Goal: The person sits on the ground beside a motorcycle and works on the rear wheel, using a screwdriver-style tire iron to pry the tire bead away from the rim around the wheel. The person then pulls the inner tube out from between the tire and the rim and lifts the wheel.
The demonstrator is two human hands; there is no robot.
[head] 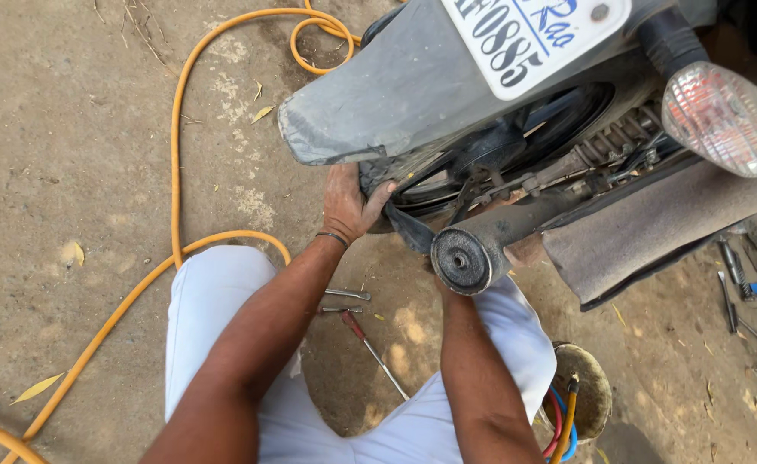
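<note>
One round, dirty bowl (586,391) holds coloured cables (561,423); the left hand (348,206) grips the rear tyre (378,185), the right hand's state hidden behind the exhaust (482,245).

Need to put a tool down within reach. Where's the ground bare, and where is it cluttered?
Bare dirt lies left of the orange hose, and between hose and mudguard. Crowded: between the knees, where a screwdriver and metal tools lie; far right, scattered tools; the bowl by the right knee.

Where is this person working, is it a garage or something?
Probably an outdoor, roadside-style motorbike repair spot. The left hand grips the rear tyre of a motorbike; an orange hose snakes over bare dirt ground, and hand tools lie loose there.
</note>
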